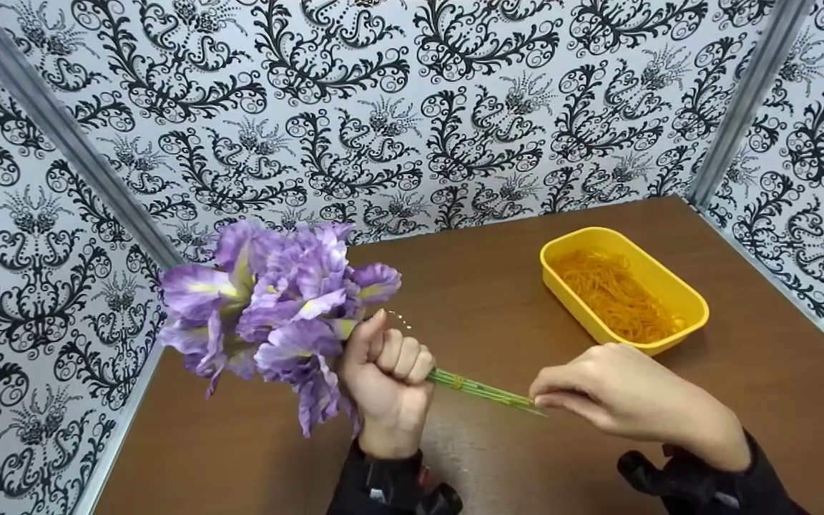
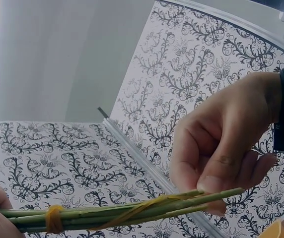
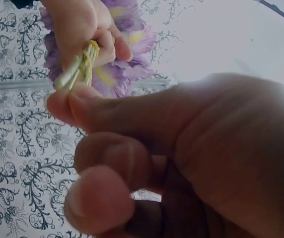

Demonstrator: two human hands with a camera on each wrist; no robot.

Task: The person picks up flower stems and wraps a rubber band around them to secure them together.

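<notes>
A bunch of artificial purple irises (image 1: 297, 300) is held in my left hand (image 1: 390, 372), its fingers curled round the stems just below the blooms. The green stems (image 2: 82, 218) point right, toward my right hand (image 1: 634, 393). A yellow rubber band (image 2: 55, 219) is wound round the stems, and a stretched length of it runs along them to their ends. There the thumb and forefinger of my right hand pinch the band, close against the stem tips. In the right wrist view the stem ends (image 3: 71, 74) show just beyond the pinching fingertips.
A yellow plastic tub (image 1: 691, 315) holding many rubber bands (image 1: 616, 293) stands on the brown table (image 1: 469, 279), behind my right hand. Patterned black-and-white panels (image 1: 412, 107) enclose the table at the back and sides.
</notes>
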